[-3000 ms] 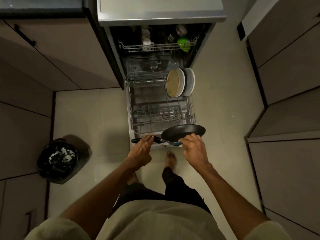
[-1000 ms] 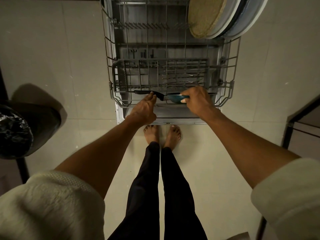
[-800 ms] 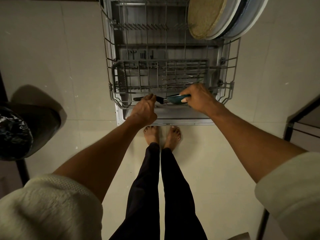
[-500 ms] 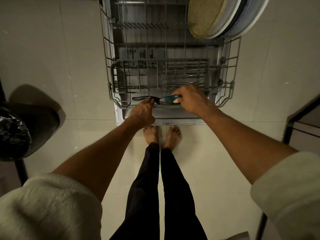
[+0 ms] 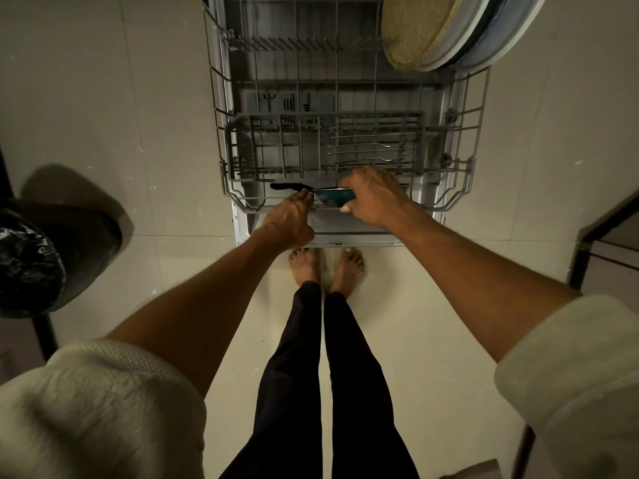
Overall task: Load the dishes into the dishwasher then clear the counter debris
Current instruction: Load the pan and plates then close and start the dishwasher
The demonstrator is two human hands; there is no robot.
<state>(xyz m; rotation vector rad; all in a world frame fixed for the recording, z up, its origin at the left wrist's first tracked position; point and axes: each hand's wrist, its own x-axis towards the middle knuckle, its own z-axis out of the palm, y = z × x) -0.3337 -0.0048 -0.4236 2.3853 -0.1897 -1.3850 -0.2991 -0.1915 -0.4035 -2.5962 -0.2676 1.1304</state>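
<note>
A blue frying pan (image 5: 332,196) with a black handle (image 5: 288,186) stands on edge at the front of the pulled-out lower dishwasher rack (image 5: 479,133). My right hand (image 5: 375,197) grips the pan's rim from above. My left hand (image 5: 288,221) touches the handle where it joins the pan, fingers curled at it. Three plates (image 5: 428,32) stand upright at the rack's back right. A grey cutlery basket (image 5: 325,146) with a few pieces of cutlery lies just behind the pan.
The open dishwasher door (image 5: 345,233) lies flat right in front of my bare feet (image 5: 325,267). A black bin with a bag (image 5: 31,261) stands on the floor at the left. A dark cabinet edge (image 5: 587,257) is at the right.
Since three seconds ago I have bent down and tipped the pan from flat above the rack onto its edge inside the rack front. In the last second the pan shifted slightly left.
</note>
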